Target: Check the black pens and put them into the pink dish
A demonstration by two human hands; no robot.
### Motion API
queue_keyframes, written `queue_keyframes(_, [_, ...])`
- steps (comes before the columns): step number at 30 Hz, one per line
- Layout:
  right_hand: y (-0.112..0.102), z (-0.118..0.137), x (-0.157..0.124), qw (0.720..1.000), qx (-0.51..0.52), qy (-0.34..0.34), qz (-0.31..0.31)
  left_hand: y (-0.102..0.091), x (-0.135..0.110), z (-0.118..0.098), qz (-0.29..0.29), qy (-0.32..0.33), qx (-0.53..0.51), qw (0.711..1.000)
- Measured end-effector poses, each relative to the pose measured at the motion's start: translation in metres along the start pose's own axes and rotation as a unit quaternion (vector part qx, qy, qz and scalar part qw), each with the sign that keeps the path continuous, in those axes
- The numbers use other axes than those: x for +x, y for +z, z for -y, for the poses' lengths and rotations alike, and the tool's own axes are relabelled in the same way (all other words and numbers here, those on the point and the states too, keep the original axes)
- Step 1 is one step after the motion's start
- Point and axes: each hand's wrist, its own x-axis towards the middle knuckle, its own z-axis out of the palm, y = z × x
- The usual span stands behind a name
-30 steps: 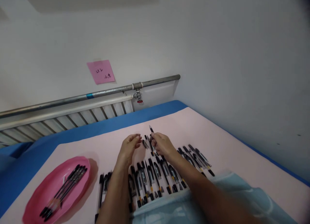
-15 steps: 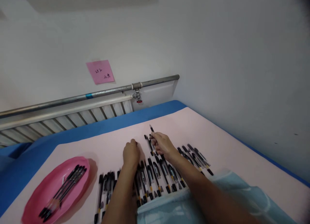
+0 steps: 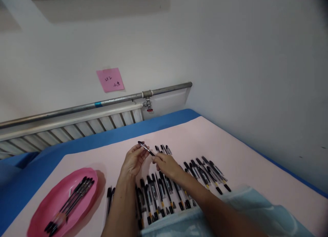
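A pen (image 3: 145, 147) with black ends and a clear middle is held up between my two hands, slanting down to the right. The fingers of my left hand (image 3: 133, 160) are closed around its upper part. My right hand (image 3: 167, 164) pinches the black lower end. Below my hands, several black and clear pens (image 3: 153, 196) lie side by side, with small dark pen parts (image 3: 167, 209) near their lower ends. A few shorter pen pieces (image 3: 164, 149) lie just beyond my right hand. My forearms hide some of the row.
A pink dish (image 3: 36, 209) with several pens (image 3: 74, 199) in it stands at the left. More pens (image 3: 205, 172) lie to the right. The pale pink sheet (image 3: 194, 134) covers a blue surface (image 3: 169, 119). Behind are a radiator (image 3: 97, 126) and pipe (image 3: 115, 100); a light blue cloth (image 3: 246, 202) is nearest me.
My right hand has moved down and slightly left, its pen swinging from tip-up to slanting toward my left hand. My left hand has lifted and turned, its fingers now on that pen.
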Motion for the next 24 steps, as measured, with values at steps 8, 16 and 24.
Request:
queue_keyframes(8, [0.000,0.000,-0.002,0.995,-0.044,0.002,-0.088,0.011,-0.002,0.020,0.050,0.009,0.101,0.994])
queue_keyframes(16, [0.004,-0.012,-0.004,0.991,-0.063,-0.085,-0.087,0.016,-0.008,0.022,0.079,0.007,0.164,0.983])
queue_keyframes(24, [0.008,0.001,-0.001,0.995,-0.010,-0.075,-0.067,0.026,-0.016,0.021,0.018,0.100,0.178,0.979])
